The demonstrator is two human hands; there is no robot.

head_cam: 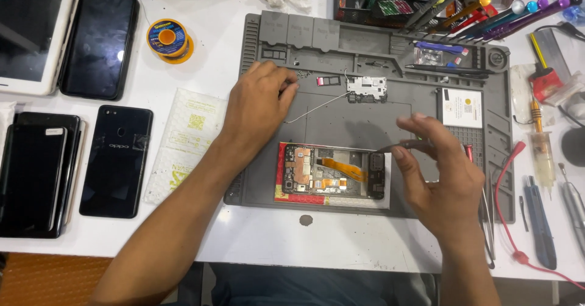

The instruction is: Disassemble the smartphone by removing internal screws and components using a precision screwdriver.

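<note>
Phone (332, 173) opened, orange flex exposed; right hand (442, 181) grips tweezers (407, 145).

A matt grey rubbery mat (341, 120) covers the smooth white bench (274, 239). The opened phone (332, 172) shows bare circuit board and an orange flex ribbon (344, 167). Glossy black glass phones (117, 160) lie near the bench's left edge.

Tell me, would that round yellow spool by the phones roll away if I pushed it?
Probably not: the yellow spool lies flat on its side on the white table, so it would likely slide. Stood on edge, its round rim could roll. It looks small, probably light.
</note>
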